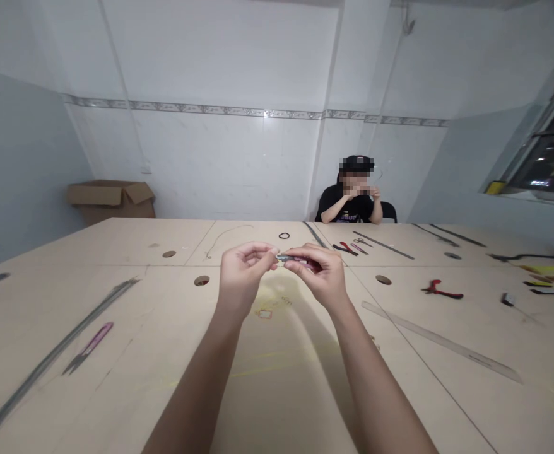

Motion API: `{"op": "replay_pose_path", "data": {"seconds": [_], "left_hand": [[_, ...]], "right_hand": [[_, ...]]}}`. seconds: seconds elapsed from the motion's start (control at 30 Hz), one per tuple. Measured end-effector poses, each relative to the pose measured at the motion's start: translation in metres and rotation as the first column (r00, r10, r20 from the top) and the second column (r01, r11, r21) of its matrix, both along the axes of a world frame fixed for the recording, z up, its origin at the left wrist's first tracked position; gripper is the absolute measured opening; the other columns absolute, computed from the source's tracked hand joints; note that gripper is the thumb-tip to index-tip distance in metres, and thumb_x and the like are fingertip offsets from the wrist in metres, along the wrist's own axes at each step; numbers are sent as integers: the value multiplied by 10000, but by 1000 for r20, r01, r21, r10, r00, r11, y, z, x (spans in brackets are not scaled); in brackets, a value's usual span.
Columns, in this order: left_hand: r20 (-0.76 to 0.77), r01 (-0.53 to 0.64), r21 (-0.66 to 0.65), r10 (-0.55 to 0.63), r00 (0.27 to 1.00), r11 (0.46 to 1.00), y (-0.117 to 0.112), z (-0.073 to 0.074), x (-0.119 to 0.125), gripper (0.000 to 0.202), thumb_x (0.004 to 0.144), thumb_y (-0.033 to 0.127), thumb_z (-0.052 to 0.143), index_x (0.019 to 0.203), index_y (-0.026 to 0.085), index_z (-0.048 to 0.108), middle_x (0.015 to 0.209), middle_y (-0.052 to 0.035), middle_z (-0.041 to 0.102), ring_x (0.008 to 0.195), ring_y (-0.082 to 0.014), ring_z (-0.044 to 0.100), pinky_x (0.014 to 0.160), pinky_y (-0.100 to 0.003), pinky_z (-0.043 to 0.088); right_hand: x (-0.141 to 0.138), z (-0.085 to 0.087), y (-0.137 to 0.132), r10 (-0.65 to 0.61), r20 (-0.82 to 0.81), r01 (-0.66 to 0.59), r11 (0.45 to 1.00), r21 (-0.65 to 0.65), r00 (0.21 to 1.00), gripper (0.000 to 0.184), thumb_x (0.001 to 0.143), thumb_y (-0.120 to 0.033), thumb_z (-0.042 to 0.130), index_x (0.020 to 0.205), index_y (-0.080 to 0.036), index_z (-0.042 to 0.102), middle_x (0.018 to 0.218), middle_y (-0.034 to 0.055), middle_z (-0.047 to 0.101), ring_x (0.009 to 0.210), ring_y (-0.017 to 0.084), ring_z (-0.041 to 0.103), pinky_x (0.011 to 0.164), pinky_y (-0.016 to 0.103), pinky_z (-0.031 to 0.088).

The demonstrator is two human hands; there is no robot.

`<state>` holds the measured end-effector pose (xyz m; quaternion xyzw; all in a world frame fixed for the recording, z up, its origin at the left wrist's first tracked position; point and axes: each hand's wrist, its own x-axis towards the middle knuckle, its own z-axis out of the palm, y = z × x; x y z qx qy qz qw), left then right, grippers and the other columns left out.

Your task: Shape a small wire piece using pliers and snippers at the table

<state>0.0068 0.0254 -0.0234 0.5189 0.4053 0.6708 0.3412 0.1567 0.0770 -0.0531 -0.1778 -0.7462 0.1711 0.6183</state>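
Note:
Both my hands are raised together over the middle of the big plywood table point(116, 378). My right hand point(322, 274) is closed round a small thin tool point(290, 258) with a pink handle and a grey metal tip. My left hand point(240, 274) pinches at that tip with thumb and fingers; what it pinches is too small to make out. Below the hands lie small bits point(265, 313) on a yellow-marked patch of the table.
Purple-handled snips point(90, 347) and a long metal strip point(54, 359) lie at the left, a clear ruler point(440, 340) and red pliers point(440, 291) at the right. Another person point(353, 202) sits at the far side. A cardboard box point(111, 198) stands by the wall.

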Motion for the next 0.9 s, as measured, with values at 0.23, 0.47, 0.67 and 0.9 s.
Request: {"op": "replay_pose_path", "data": {"seconds": [0.23,0.47,0.67,0.9], "left_hand": [[-13,-7,4,7,1000,1000,1,-1,-1,127,721,246,760,726,133,702,659,-9,654,613,-101,605,635,-216,491],[-24,-9,3,9,1000,1000,3,-2,-1,129,726,244,760,725,131,697,667,-7,651,616,-91,602,633,-204,487],[-16,-22,2,22,1000,1000,3,-2,-2,122,722,235,761,728,128,703,671,-11,660,609,-89,602,611,-195,484],[-42,-9,12,9,999,1000,-4,3,3,128,725,256,768,740,140,716,700,-25,685,629,-107,625,645,-216,514]], "right_hand": [[1,1,0,-27,7,27,1000,-14,1000,83,834,-290,724,862,-213,738,765,21,699,660,143,594,588,278,436],[0,-1,0,-27,-10,27,999,-41,1000,67,833,-269,718,842,-206,739,776,21,709,660,138,599,608,276,444],[4,-3,5,-15,-63,6,991,-135,998,194,795,-341,750,929,-200,736,898,58,720,786,176,661,672,290,509],[7,10,-11,107,-113,-137,941,-309,988,223,723,-327,795,883,-197,708,858,41,700,747,156,636,651,268,511]]}}
